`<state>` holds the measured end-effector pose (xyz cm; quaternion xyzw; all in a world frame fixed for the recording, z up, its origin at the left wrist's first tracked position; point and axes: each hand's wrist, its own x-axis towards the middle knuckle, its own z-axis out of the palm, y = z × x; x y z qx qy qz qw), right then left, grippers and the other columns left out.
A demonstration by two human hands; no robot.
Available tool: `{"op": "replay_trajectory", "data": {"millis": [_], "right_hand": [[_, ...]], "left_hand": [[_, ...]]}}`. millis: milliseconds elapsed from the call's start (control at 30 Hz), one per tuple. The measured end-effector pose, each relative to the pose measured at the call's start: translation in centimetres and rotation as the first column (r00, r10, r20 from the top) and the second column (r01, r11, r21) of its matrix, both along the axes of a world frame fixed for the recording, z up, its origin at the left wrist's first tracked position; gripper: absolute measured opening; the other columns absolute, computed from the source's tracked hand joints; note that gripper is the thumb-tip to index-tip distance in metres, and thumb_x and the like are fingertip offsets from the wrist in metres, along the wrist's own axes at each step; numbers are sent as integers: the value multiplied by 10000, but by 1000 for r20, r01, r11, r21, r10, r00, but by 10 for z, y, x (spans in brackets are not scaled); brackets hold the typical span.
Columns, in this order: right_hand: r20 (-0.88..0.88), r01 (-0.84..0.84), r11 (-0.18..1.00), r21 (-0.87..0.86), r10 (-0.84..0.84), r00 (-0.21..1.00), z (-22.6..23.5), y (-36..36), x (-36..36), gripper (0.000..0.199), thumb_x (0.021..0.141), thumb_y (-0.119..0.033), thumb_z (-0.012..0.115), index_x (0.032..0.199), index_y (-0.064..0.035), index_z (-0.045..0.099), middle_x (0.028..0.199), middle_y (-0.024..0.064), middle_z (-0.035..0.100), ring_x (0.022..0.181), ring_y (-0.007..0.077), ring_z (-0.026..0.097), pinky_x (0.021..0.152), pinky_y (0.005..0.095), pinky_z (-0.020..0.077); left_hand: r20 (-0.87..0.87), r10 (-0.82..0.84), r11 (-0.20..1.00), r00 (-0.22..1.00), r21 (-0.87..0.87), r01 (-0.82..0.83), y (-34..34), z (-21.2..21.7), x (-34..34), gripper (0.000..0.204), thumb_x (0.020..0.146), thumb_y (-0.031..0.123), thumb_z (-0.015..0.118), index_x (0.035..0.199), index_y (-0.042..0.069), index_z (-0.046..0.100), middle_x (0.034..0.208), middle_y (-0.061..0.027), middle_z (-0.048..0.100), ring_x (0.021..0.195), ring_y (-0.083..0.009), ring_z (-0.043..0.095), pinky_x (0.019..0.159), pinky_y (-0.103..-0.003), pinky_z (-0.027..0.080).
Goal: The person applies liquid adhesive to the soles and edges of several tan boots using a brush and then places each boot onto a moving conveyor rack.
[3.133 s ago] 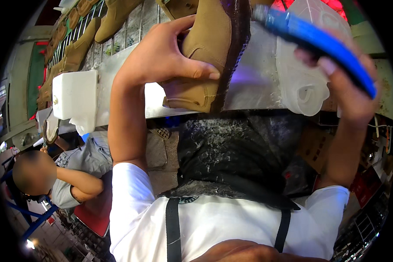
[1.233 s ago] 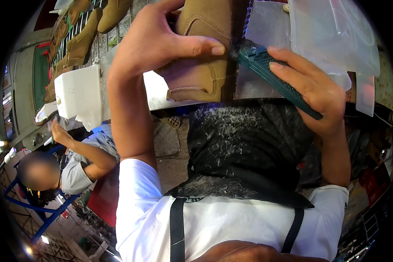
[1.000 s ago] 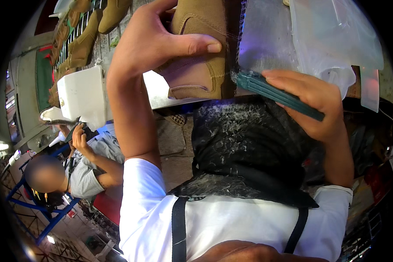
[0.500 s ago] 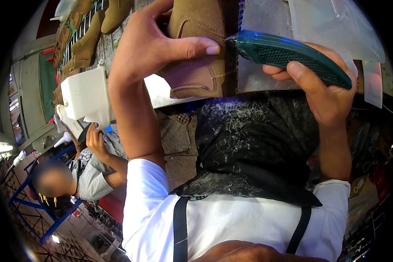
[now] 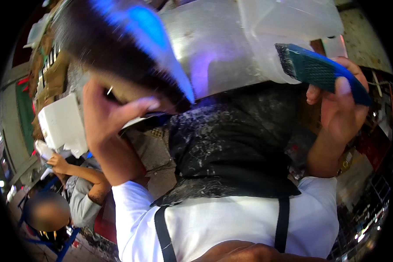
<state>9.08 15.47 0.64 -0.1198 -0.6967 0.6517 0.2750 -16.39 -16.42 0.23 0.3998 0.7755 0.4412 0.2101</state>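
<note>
Your left hand point(image 5: 111, 118) clamps the shoe point(image 5: 118, 48), tilted, at the left of the table point(image 5: 218, 48); a slack grip could let it slip. Your right hand point(image 5: 341, 105) clamps the brush point(image 5: 314, 72), well apart; a bump could loosen it.

Your boot point(image 5: 122, 56), at the far left, is blackish brown with a bright blue glare, and tan along its nearer edge. Your brush point(image 5: 321, 72), on the right, is deep teal green with a fine textured pattern, a blue sheen and blackish bristles point(image 5: 284, 60). The far table point(image 5: 209, 43) is silver-grey, streaked violet; the far-right bin point(image 5: 288, 26) is cloudy white. On the left, the box point(image 5: 61, 120) is white, the co-worker's sleeve point(image 5: 84, 205) grey. Near you, your black apron point(image 5: 231, 139) is flecked white; your shirt point(image 5: 231, 222) is white, its straps point(image 5: 283, 222) black.
</note>
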Motion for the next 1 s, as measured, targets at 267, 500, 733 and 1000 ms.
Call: {"op": "replay_trajectory", "data": {"millis": [267, 500, 733, 1000], "right_hand": [[500, 271, 939, 213, -343, 795, -11, -24, -3, 246, 898, -109, 745, 1108, 9, 694, 806, 31, 676, 623, 65, 597, 534, 185, 433], [386, 18, 948, 317, -147, 911, -24, 11, 0, 253, 887, -54, 735, 1118, 41, 696, 811, 87, 703, 644, 78, 591, 602, 194, 460], [506, 136, 946, -293, 33, 862, -27, 37, 15, 199, 907, -99, 705, 1036, 48, 669, 846, 50, 681, 617, 88, 591, 503, 197, 452], [303, 106, 712, -694, 154, 940, -48, -8, 41, 259, 877, -143, 685, 1043, 39, 609, 842, 175, 685, 503, 202, 628, 343, 282, 460]], "left_hand": [[-56, 269, 963, 962, 38, -267, -35, -32, 42, 672, 589, 143, 988, 1128, -53, 638, 1011, -108, 711, 915, -205, 683, 818, -335, 544], [-330, 332, 942, 884, 163, -293, -28, -41, 54, 770, 572, 226, 1006, 1172, -50, 610, 1017, -117, 705, 920, -211, 672, 844, -352, 538], [-37, 308, 905, 951, 318, -281, -25, -49, 43, 917, 637, 103, 955, 1384, -43, 445, 1162, -159, 659, 1022, -251, 658, 910, -355, 528], [669, 21, 863, 743, 363, -351, 22, -19, 43, 1087, 666, 159, 816, 1568, -26, 238, 1435, -246, 506, 1253, -326, 590, 1069, -425, 464]]}}
